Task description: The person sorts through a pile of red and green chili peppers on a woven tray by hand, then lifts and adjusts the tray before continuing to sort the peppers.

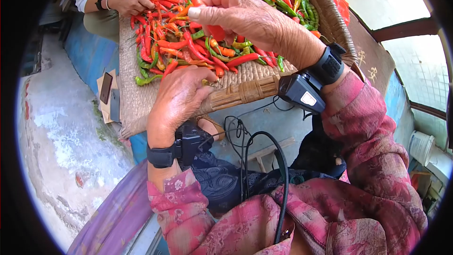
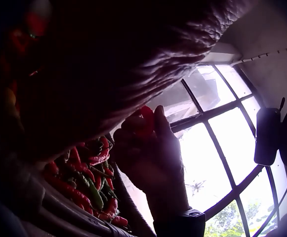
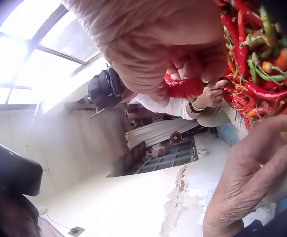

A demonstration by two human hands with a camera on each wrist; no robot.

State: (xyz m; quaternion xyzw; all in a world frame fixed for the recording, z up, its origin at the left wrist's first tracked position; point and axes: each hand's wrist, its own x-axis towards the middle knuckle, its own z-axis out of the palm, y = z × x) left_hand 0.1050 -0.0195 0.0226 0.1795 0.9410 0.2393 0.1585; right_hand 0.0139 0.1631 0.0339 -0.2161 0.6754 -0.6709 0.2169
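My right hand [image 1: 266, 23] is raised over the pile of red, orange and green chili peppers [image 1: 188, 49]. Its curled fingers hold a red chili pepper [image 3: 184, 89], which also shows red beside the thumb in the left wrist view. Lower down, my left hand [image 1: 177, 95] lies at the near rim of the woven tray [image 1: 240, 93], fingertips among the closest peppers. A small yellow-green piece shows by its thumb in the right wrist view; I cannot tell whether the fingers grip it.
Across the tray, another person's hand [image 1: 130, 2] touches the peppers at the far left. Two phones, one dark [image 1: 106, 88] and one grey [image 1: 114, 105], lie left of the tray. A black cable [image 1: 283, 160] hangs before my lap. A white bucket [image 1: 421, 147] stands at the right.
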